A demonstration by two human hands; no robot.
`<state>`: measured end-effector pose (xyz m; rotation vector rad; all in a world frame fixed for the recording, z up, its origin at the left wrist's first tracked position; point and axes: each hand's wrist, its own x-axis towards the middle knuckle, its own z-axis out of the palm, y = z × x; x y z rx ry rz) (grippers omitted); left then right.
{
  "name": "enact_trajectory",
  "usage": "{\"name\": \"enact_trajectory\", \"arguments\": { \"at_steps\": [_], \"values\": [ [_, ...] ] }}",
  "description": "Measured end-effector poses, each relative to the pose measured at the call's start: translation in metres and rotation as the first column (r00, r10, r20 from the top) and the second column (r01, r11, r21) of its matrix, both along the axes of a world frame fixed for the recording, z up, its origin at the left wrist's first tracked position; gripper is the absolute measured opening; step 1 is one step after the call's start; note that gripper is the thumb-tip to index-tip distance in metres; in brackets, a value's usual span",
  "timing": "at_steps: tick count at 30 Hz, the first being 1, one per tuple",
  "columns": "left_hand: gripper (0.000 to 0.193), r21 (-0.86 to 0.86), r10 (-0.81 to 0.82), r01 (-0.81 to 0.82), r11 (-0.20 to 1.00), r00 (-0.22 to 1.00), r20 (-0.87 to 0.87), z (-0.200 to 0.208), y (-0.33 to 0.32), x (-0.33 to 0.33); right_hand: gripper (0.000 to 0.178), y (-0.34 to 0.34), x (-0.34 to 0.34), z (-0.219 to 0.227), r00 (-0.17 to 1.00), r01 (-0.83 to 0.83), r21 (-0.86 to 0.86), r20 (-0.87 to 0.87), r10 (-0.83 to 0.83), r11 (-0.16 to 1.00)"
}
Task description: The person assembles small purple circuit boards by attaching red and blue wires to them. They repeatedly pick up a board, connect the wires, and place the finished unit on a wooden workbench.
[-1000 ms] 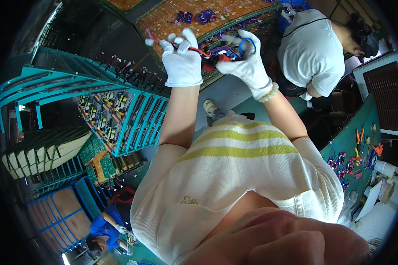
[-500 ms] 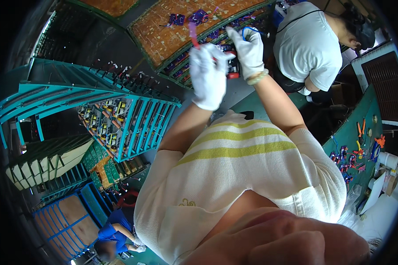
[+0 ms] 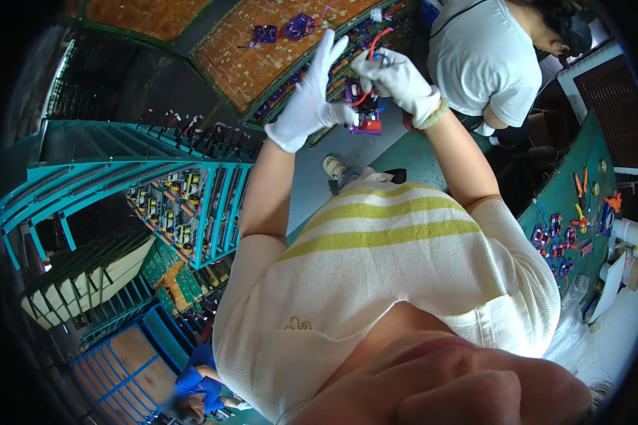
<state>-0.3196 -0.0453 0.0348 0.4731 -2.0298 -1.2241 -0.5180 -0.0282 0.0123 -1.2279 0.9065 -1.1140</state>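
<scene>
My left hand [image 3: 305,113], in a white glove, is open with its fingers stretched up and apart. Its thumb tip is close to a small purple circuit board [image 3: 367,129] bearing dark and red parts; whether they touch I cannot tell. My right hand [image 3: 398,83], gloved too, has its fingers pinched on a red wire [image 3: 380,40] and a blue wire [image 3: 381,58]. The red wire's free end sticks up above the fingers, and its lower part runs down toward the board, which hangs just below that hand.
Beyond my hands stands a green-framed rack [image 3: 252,67] with a brown patterned top carrying purple boards [image 3: 299,27]. A teal rack [image 3: 213,205] of boards is at left. At right, a green table [image 3: 581,177] holds boards and pliers [image 3: 581,183]. Co-workers [image 3: 485,64] [image 3: 200,382] are nearby.
My left hand has let go of the red wire and spread its fingers, shifting left. The red wire now stands in my right hand, and the board shows more fully.
</scene>
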Motion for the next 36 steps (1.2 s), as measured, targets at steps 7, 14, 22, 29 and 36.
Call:
{"name": "enact_trajectory", "arguments": {
  "at_steps": [7,14,22,29,36],
  "values": [
    [0.093,-0.242,0.173,-0.132,0.961,0.973,0.153,-0.030,0.023,-0.017,0.029,-0.018,-0.017,-0.010,0.920,-0.031,0.349,0.377,-0.110,0.937],
    [0.067,-0.414,0.131,0.113,0.903,0.846,0.518,-0.012,0.027,-0.018,0.026,-0.025,-0.003,-0.020,0.888,0.173,0.592,0.252,-0.385,0.787],
    [0.052,0.948,0.316,0.316,0.042,0.896,-0.313,-0.031,0.010,-0.018,0.045,-0.065,-0.045,-0.093,0.939,-0.251,-0.214,-0.292,0.183,0.944],
    [0.067,0.954,0.373,0.076,0.290,0.909,-0.186,-0.030,0.009,-0.017,0.061,0.012,-0.011,-0.004,0.802,0.290,-0.221,-0.475,-0.363,0.931],
    [0.059,0.881,0.286,-0.081,0.466,0.956,-0.063,-0.036,0.018,-0.034,0.034,0.029,0.018,-0.010,0.544,0.240,-0.624,-0.548,-0.635,0.744]
  ]
}}
